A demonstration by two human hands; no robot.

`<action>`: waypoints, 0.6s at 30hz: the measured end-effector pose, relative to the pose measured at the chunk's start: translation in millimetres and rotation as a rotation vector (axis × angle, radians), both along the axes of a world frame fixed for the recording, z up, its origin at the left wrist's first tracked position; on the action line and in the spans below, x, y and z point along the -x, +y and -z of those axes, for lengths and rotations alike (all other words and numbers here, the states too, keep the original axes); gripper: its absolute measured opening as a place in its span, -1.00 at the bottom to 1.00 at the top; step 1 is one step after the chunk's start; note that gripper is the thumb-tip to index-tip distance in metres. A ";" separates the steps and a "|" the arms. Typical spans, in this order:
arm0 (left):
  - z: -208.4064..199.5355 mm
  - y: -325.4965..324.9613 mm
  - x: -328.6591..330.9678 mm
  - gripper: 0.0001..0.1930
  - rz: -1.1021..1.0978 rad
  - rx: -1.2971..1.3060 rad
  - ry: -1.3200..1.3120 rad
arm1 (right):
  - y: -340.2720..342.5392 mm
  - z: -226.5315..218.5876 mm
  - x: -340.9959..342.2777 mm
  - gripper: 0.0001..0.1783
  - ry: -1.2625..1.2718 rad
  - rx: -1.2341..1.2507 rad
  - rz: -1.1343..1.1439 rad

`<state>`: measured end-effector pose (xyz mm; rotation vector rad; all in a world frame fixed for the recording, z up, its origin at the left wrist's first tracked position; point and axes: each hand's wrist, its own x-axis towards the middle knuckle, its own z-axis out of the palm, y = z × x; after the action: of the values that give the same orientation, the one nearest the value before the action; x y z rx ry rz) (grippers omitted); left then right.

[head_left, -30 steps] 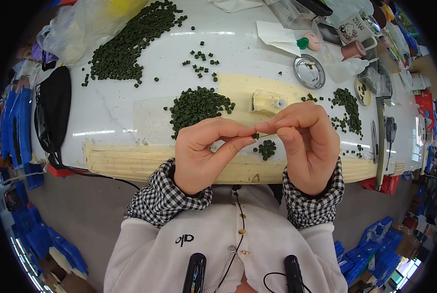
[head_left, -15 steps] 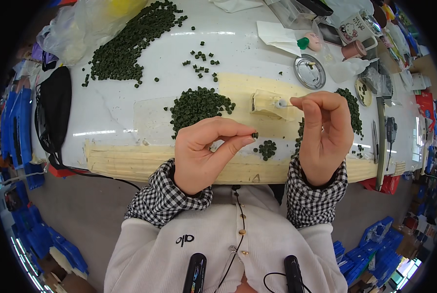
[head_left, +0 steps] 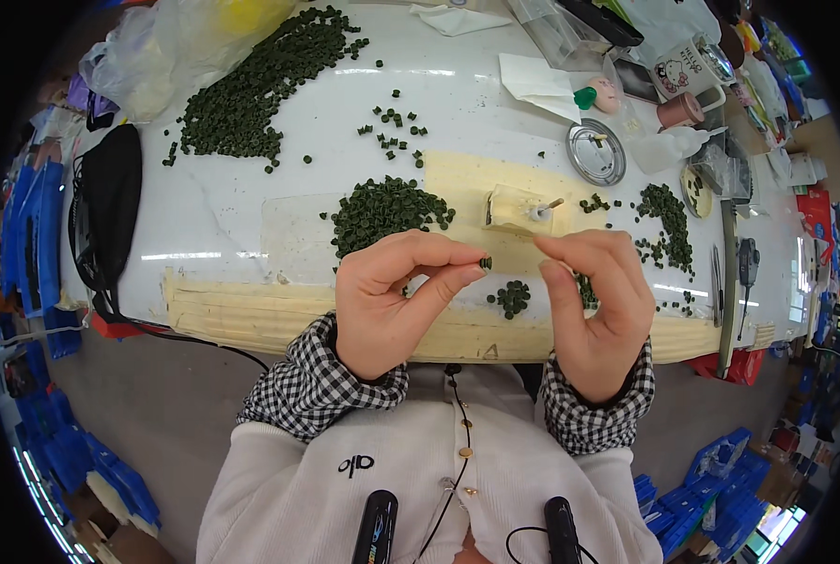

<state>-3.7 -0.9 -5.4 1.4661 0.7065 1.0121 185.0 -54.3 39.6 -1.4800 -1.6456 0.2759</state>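
A small dark green grooved piece (head_left: 486, 264) is pinched between the thumb and forefinger of my left hand (head_left: 389, 299). My right hand (head_left: 600, 305) hovers just right of it, thumb and forefinger apart and nothing seen between them. Beyond my hands stands a yellow-taped block (head_left: 509, 211) with a small white cup-like holder (head_left: 539, 213) on it. A thin brown-tipped stick (head_left: 555, 203) leans out of that holder. Between my hands, near the table's front edge, lies a small cluster of green pieces (head_left: 509, 299). Behind my left hand rises a bigger pile of them (head_left: 382, 211).
More green pieces form a large heap (head_left: 241, 103) at the far left and a scattered pile (head_left: 666, 226) at the right. A round metal lid (head_left: 596, 152), a squeeze bottle (head_left: 660, 150) and a mug (head_left: 683, 70) stand at the back right. A black face mask (head_left: 108, 211) lies left.
My right hand has released the thin stick, now left standing in the white holder. It has come down and left toward my left hand, which keeps hold of the green piece.
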 end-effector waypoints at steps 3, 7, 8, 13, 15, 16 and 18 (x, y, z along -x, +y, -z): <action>1.8 -0.2 -2.9 -0.85 -0.048 0.012 -0.033 | -7.7 5.1 9.8 -0.67 0.116 0.100 -0.128; 2.8 0.3 -5.4 -0.86 -0.083 0.007 -0.058 | -11.1 15.4 19.0 -0.61 0.217 0.109 -0.180; 2.8 0.6 -5.4 -0.86 -0.079 0.000 -0.054 | -11.2 16.9 19.4 -0.61 0.230 0.104 -0.182; 1.9 1.6 -2.4 -0.86 -0.039 -0.001 -0.053 | -8.9 18.9 15.8 -0.59 0.152 0.073 -0.226; 0.7 1.0 -1.3 -0.85 -0.014 0.065 -0.062 | -9.2 18.6 14.3 -0.58 0.133 0.066 -0.239; 0.3 1.0 -1.1 -0.85 -0.001 0.098 -0.067 | -8.8 18.7 13.5 -0.58 0.119 0.054 -0.246; 0.6 0.2 -1.3 -0.85 0.011 0.158 -0.100 | -9.0 20.3 13.1 -0.57 0.096 0.029 -0.256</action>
<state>-2.4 -0.8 -6.1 1.2726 0.6891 0.9914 171.9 -63.3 19.3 -1.2557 -1.7586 0.5065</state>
